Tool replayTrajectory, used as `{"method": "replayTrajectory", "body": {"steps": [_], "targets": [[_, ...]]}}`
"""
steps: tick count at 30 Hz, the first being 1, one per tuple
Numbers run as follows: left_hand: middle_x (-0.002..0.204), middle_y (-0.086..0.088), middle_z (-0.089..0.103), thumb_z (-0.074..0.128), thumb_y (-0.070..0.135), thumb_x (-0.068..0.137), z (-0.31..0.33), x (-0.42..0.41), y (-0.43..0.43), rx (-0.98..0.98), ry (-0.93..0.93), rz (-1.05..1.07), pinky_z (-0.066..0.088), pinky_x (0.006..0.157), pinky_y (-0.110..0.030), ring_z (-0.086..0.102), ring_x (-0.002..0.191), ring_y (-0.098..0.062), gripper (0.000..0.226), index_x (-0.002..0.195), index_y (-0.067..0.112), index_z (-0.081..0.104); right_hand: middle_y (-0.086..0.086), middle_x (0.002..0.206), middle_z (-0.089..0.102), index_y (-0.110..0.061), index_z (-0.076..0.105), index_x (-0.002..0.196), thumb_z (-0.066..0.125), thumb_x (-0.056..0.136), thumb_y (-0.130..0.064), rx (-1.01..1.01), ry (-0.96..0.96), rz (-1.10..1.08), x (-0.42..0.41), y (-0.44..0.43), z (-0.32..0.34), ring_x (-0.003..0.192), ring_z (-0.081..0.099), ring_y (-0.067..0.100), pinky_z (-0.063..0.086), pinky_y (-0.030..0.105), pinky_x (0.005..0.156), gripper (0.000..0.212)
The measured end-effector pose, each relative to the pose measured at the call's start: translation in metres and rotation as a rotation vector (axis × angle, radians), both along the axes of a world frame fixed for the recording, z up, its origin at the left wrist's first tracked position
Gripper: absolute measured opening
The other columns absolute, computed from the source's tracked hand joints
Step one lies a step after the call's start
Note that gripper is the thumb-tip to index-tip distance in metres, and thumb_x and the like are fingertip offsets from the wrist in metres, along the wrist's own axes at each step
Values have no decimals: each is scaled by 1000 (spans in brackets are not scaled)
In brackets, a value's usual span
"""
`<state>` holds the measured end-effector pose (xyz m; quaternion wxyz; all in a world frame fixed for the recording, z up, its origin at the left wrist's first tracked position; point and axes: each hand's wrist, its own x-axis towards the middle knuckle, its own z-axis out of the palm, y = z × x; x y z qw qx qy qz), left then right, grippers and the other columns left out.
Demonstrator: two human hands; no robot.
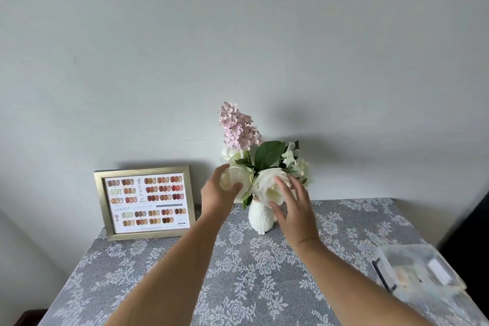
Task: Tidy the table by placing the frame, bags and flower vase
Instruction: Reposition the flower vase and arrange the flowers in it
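A white ribbed flower vase (260, 217) stands upright near the back of the table, holding white roses (270, 188), green leaves and a pink lilac sprig (236, 126). My left hand (218, 193) cups the left white rose, thumb and fingers on its petals. My right hand (295, 209) hovers with spread fingers just in front of the right rose and beside the vase. A gold frame (144, 202) showing a nail colour chart leans against the wall at the back left. Clear plastic bags (418, 272) lie blurred at the table's right edge.
The table carries a grey cloth with white floral lace (238, 272). A plain pale wall (238, 47) runs directly behind the frame and vase. Something dark (471, 219) stands past the table's right side.
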<state>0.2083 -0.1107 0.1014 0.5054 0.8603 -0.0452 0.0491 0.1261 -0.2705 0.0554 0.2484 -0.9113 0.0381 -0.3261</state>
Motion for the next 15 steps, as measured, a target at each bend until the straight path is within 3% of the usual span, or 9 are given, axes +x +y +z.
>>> {"method": "replayTrajectory", "body": {"steps": [3,7,10,15], "targets": [[115,-4,63,73,26,73,-1,3,1,6,-32,4,40,81,-25,51,92,-13,53,121,34,53,13,139,41,-23,45,133,61,84,-15,27,-30,-2,17,6,12,119,48,29,60,35,70,52],[113,-3,64,74,25,73,0,8,2,-8,-50,3,42,83,-26,53,93,-13,50,118,34,55,11,140,41,-25,44,134,58,84,-5,-1,-28,0,38,3,23,119,48,26,52,30,83,55],[112,-3,65,74,23,73,3,11,-1,-16,-65,-8,46,87,-30,58,98,-17,47,116,33,56,10,144,37,-26,42,135,57,84,-2,4,5,-9,50,-1,25,126,42,27,48,36,94,58],[114,-3,66,72,25,74,4,15,-7,29,-69,-2,42,86,-26,58,101,-19,47,119,29,56,9,147,33,-27,40,136,55,86,-2,-15,38,-9,55,-5,24,129,39,25,41,30,98,58]]}}
